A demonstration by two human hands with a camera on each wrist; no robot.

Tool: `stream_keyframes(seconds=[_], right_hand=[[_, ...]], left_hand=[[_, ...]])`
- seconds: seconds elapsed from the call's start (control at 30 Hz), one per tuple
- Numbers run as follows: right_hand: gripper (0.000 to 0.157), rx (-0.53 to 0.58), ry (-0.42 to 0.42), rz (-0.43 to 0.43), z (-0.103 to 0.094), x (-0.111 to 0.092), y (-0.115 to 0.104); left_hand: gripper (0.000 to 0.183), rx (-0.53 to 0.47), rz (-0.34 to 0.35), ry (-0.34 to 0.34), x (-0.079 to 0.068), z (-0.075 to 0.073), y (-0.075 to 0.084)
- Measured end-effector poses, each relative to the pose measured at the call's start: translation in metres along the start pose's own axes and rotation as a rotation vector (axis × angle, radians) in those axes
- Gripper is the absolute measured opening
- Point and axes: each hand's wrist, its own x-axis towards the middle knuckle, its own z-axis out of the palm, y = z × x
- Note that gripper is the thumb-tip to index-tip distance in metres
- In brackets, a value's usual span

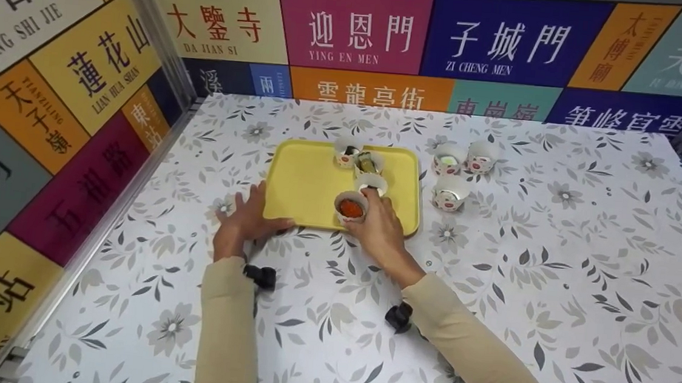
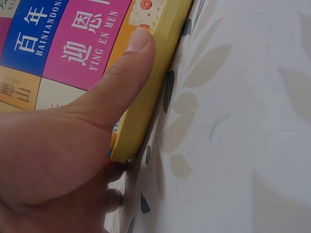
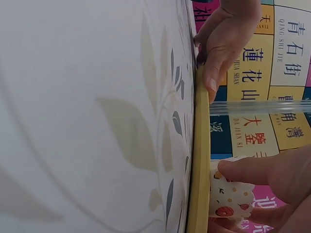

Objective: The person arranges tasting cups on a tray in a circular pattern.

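A yellow tray (image 1: 311,180) lies flat on the table. At its near left corner is my left hand (image 1: 249,216), fingers spread along the left side and thumb (image 2: 131,58) laid on the front rim. My right hand (image 1: 382,230) grips a patterned paper cup (image 3: 228,196) with orange-red contents (image 1: 350,209), standing at the tray's front edge. Right behind it, partly covered by my fingers, is another paper cup (image 1: 372,184). Farther back on the tray stand a cup with greenish-brown pieces (image 1: 368,164) and a cup with something dark inside (image 1: 347,153).
To the right of the tray, three more paper cups stand on the flower-patterned table (image 1: 530,261): one with pale green contents (image 1: 447,162), one behind it (image 1: 481,159), and one nearer (image 1: 449,194). Colourful lettered panels (image 1: 353,31) wall off the back and left sides.
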Motion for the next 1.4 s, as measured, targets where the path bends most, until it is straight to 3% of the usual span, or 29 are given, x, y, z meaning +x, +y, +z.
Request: stream_keyframes(seconds=[0.2,0.7,0.9,1.03,1.23,1.4], right_hand=[[0.075,0.059,0.029,-0.008,-0.003,-0.002,0.003],[0.069,0.058,0.036,-0.008,-0.011,0.001,0.008],[0.072,0.098,-0.002,-0.023,-0.029,0.002,0.014],[0.063,0.107,-0.005,-0.035,-0.045,0.006,0.022],[0.040,0.140,0.112,-0.132,-0.071,0.016,0.039],[0.034,0.155,0.169,-0.149,-0.090,0.024,0.054]], left_hand=[[0.115,-0.003,-0.001,-0.003,0.000,-0.001,0.002],[0.115,0.000,-0.010,-0.008,0.000,0.000,0.002],[0.115,0.000,-0.002,0.001,-0.002,-0.001,0.003],[0.115,0.001,-0.003,-0.002,-0.002,-0.001,0.002],[0.115,0.002,-0.005,-0.013,-0.002,0.000,0.002],[0.114,0.003,0.001,-0.007,-0.003,-0.001,0.003]])
